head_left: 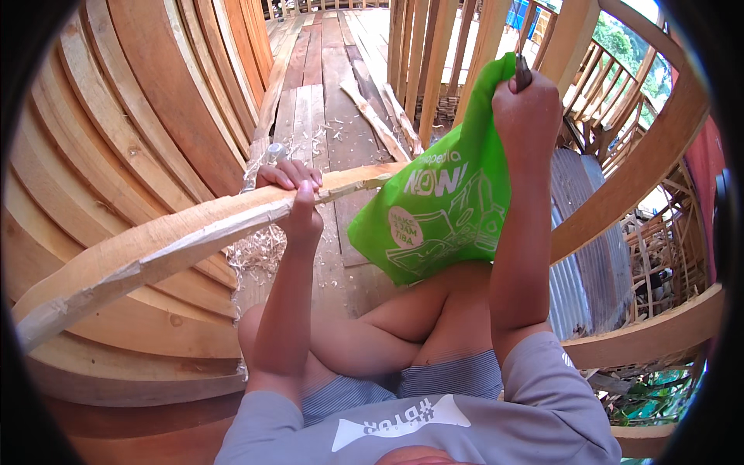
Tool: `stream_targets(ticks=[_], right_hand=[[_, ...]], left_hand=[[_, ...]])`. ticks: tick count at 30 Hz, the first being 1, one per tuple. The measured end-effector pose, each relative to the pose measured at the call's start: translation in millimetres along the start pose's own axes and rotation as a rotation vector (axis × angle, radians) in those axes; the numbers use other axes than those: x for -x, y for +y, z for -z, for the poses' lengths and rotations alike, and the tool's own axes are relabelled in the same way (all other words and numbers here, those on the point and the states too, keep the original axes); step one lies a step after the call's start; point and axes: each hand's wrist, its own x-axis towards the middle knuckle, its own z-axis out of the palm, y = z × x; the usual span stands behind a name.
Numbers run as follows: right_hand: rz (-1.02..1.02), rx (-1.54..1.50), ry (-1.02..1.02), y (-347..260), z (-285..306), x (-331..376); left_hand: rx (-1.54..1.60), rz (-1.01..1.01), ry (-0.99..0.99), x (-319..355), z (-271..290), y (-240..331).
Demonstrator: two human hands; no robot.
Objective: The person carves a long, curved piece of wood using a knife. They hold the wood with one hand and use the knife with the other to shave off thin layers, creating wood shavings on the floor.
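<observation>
The long timber piece (155, 246) lies across the left half of the view, rising from the lower left towards the centre; its upper face is tan, its near side paler and rough-cut. Behind it at far left stands a wall of wooden boards (147, 70). Curled wood shavings (260, 256) lie below the timber, with more scattered beyond it. A small clear container (275, 150) sits on the floor just past the left hand (293, 186). That hand is clamped on the timber near mid-length, fingers over the top, thumb along the near side. The plank floor (306, 58) runs away from the seated person, whose bare legs (364, 333) are crossed below. Two pale, stripped sticks (373, 120) lie on the planks, near each other. A green bag (442, 209) with white print hangs at centre right; the timber's right end is lost at it, and whether behind or inside cannot be told. The right hand (528, 105) is raised, closed around a dark-handled tool (524, 74) beside the bag's top corner; whether it also grips the bag cannot be determined. Further right are a corrugated metal sheet (597, 271) and a wooden railing (620, 81).
</observation>
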Motion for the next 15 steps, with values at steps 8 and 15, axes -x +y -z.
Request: stream_targets(ticks=[8,15], right_hand=[[0.296,-0.557,0.867,-139,-23,-150],[0.264,-0.570,0.682,-165,-178,-190]], left_hand=[[0.045,0.026,-0.008,2,-2,-8],[0.054,-0.025,-0.025,0,2,-4]])
